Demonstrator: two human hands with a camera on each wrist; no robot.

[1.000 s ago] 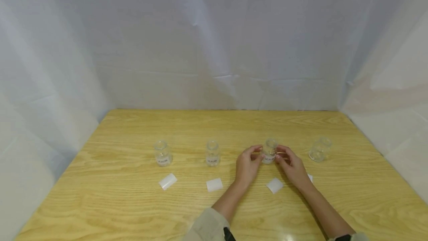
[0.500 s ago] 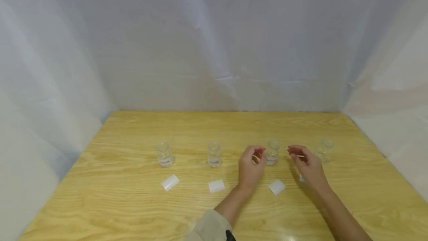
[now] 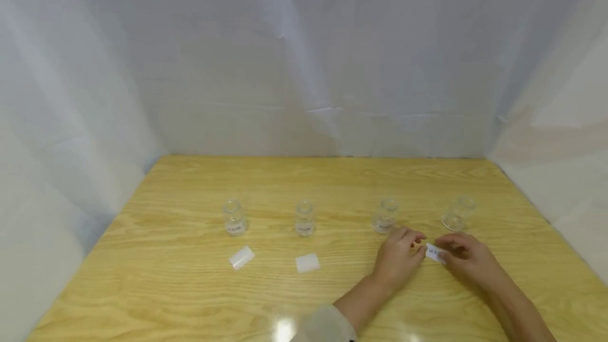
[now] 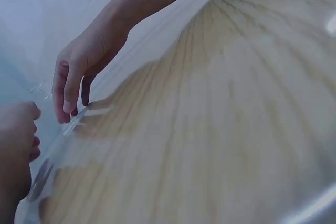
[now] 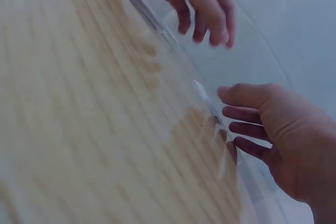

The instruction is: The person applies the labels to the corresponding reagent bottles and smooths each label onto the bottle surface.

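Note:
In the head view my right hand [image 3: 475,264] hovers over a small white label [image 3: 434,253] with dark lettering on the table, its thumb overlapping the label's right end. In the right wrist view the right hand's fingers [image 5: 252,129] are spread and relaxed, near the tabletop. My left hand [image 3: 400,257] is just left of the same label, its fingers loosely bent with nothing seen in them. Behind the left hand stands a glass jar [image 3: 383,218] with a lettered label on its front. Another glass jar [image 3: 458,214], no label visible, stands behind the right hand.
Two more labelled glass jars, one at left [image 3: 235,218] and a middle jar [image 3: 304,219], stand in the same row. In front of them lie a tilted white label [image 3: 241,257] and a second white label [image 3: 307,263]. White sheeting [image 3: 304,67] surrounds the wooden table [image 3: 190,300].
Both hands have let go of the third jar and moved right and nearer, to the rightmost label. The left hand and forearm now cover the label in front of that jar.

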